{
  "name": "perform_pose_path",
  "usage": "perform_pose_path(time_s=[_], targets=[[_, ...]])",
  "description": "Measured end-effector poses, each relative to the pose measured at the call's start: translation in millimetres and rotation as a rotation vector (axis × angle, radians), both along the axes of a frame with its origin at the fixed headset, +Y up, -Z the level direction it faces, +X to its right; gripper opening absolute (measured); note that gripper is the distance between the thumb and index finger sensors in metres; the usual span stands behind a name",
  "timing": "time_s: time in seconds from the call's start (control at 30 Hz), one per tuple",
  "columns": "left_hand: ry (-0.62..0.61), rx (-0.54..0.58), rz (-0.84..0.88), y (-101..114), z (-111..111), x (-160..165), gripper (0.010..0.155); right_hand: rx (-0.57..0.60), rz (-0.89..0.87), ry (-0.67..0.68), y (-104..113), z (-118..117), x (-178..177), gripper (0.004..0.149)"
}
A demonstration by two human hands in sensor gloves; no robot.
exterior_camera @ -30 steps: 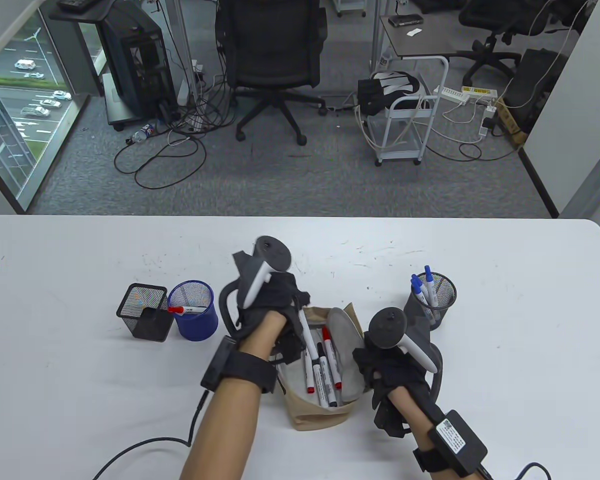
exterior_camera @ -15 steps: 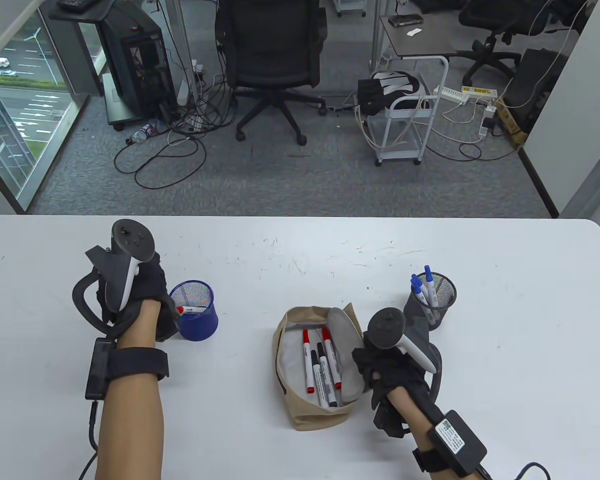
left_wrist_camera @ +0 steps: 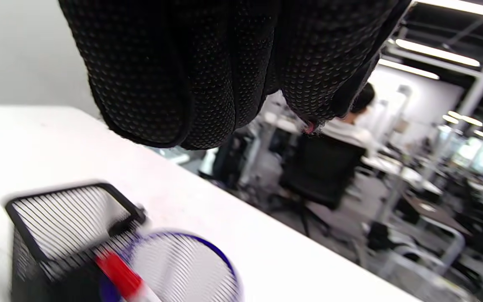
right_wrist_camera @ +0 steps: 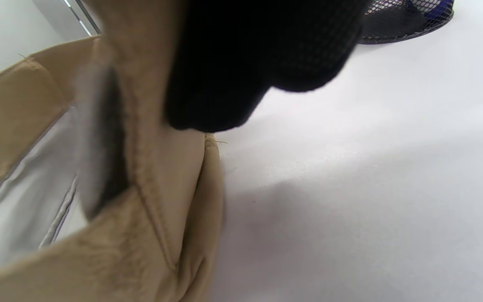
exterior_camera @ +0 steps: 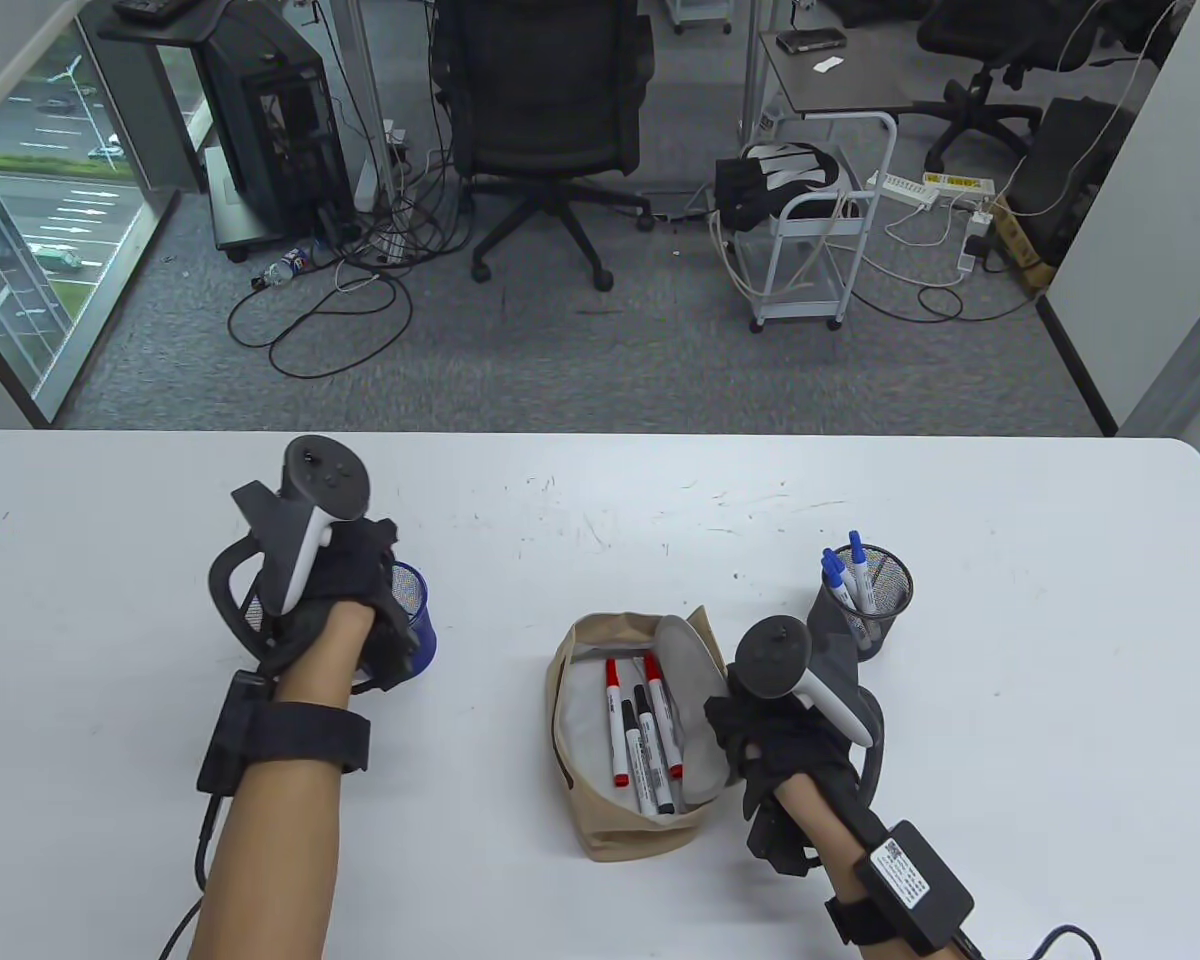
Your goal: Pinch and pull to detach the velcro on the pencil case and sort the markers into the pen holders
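Note:
The tan pencil case point(exterior_camera: 628, 842) lies open at the table's middle, with several red- and black-capped markers point(exterior_camera: 644, 730) inside. My right hand point(exterior_camera: 736, 716) pinches the case's right flap point(right_wrist_camera: 162, 235); a gloved fingertip point(right_wrist_camera: 245, 63) presses on the fabric beside the velcro strip. My left hand point(exterior_camera: 388, 612) hovers over the blue round holder point(exterior_camera: 423, 612). Its fingers point(left_wrist_camera: 208, 84) hang together and hold nothing. Below them are the black square mesh holder point(left_wrist_camera: 124, 202) and the blue holder point(left_wrist_camera: 221, 268) with a red-capped marker point(left_wrist_camera: 120, 272) in it.
A round black mesh holder point(exterior_camera: 886, 602) with blue-capped markers point(exterior_camera: 856, 570) stands right of the case, just beyond my right hand. The table's far edge point(exterior_camera: 600, 434) lies beyond it all. An office chair point(exterior_camera: 545, 120) and a cart point(exterior_camera: 810, 250) stand on the floor behind.
My left hand left the pencil case and swung left to the black square holder. It has now drifted back right over the blue one. The right hand and the case have not moved.

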State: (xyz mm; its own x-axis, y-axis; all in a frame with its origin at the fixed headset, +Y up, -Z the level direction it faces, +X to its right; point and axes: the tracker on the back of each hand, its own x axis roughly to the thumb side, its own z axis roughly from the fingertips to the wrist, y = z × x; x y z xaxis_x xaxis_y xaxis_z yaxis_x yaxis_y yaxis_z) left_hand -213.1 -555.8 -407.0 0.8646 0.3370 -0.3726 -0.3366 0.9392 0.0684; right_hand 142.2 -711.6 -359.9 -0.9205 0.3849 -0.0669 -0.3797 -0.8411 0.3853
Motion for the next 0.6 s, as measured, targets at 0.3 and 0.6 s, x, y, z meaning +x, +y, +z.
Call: perform_pose_path(time_s=[0.3, 0.6], targets=[[-0.246, -0.298, 0.136, -41.2, 0.3, 120.6, 0.06, 0.003, 0.001, 0.001, -0.2, 0.1, -0.1, 0.057], [-0.236, -0.59, 0.065, -129.1, -13.3, 173.3, 0.063, -0.003, -0.006, 0.002, -0.2, -0.2, 0.3, 0.057]])
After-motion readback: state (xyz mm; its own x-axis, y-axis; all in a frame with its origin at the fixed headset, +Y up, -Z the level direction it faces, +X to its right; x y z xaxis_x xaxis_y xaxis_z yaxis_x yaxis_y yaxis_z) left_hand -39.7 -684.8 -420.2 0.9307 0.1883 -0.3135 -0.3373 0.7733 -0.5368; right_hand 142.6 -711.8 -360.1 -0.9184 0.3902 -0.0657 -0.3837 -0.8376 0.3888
